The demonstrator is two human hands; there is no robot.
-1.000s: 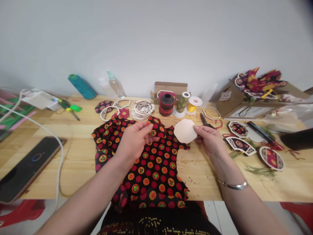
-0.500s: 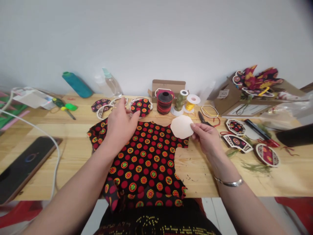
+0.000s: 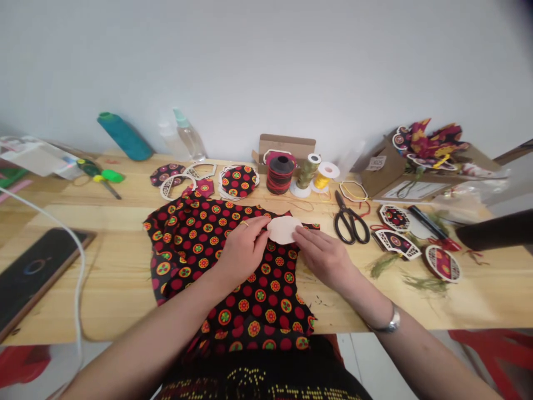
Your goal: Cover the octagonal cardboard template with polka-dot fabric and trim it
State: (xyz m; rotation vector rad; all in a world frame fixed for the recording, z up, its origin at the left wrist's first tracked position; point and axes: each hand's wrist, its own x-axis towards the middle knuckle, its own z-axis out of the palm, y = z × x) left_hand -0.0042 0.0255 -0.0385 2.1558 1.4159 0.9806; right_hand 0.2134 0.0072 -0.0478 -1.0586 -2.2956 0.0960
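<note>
scissors (image 3: 346, 211) right of cloth (image 3: 200, 244) | phone (image 3: 39, 272) left | spools (image 3: 280, 178) behind

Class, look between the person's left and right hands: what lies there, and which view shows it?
A white cutout lies between the left hand and the right hand, with fingers at its edges, over patterned fabric; the head view shows this.

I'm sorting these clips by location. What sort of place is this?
Probably a small sewing or craft workspace: patterned fabric, black-handled scissors and a yellow thread spool share a wooden table.
</note>
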